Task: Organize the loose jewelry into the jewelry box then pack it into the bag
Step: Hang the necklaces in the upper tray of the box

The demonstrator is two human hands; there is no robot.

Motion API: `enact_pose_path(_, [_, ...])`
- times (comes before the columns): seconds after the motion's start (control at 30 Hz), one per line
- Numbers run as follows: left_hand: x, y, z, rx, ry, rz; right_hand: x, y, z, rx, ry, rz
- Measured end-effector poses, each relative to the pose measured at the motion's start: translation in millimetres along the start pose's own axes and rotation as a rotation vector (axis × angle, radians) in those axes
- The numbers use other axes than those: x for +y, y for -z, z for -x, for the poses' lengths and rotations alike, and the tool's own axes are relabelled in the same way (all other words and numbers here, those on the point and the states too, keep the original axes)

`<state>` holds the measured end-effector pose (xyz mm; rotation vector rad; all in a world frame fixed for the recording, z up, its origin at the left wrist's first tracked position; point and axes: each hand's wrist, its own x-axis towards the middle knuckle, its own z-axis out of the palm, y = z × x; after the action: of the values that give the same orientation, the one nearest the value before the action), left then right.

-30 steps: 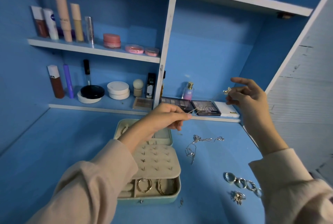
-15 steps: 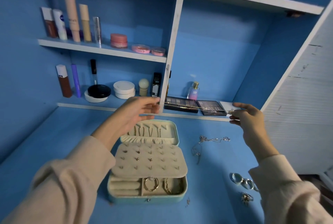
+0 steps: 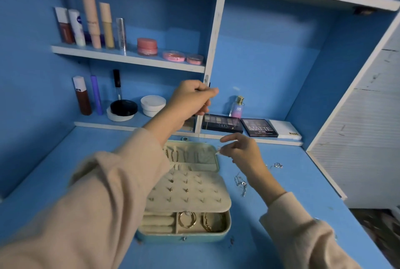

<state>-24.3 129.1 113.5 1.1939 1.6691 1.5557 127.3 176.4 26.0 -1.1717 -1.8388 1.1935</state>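
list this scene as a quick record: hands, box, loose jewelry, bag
jewelry box: open on desk, gold hoops in front compartment
left hand: raised, fingers curled, hold unclear
right hand: pinches small silver piece by the box's far right corner
loose chain: on desk, right of box
bag: not in view

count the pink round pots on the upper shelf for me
3, all on the upper shelf, left of the divider: a taller pink jar, a flat pink compact to its right, and a smaller compact nearest the divider. None seems hidden.
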Motion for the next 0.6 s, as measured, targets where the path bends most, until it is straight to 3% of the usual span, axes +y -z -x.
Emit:
enact_pose_path(0.23, [-7.4, -9.8, 5.5, -0.141, 0.011, -0.192, 1.2, -14.6, -3.5, -0.065, 0.135, 0.329])
enact_pose_path(0.4, [-19.9, -6.8, 9.5, -0.241, 0.028, -0.286, -26.7, 3.5, -6.2, -0.137, 0.043, -0.366])
enact_pose_path(0.47, [-24.8, -5.2, 9.1, -0.237, 0.044, -0.297, -28.7, 5.6, -8.9, -0.124, 0.0, -0.42])
enact_pose_path(0.6, [-32.0, -0.1, 7.2, -0.272, 0.049, -0.307, -22.2, 5.7, -15.9, -0.194, -0.004, -0.294])
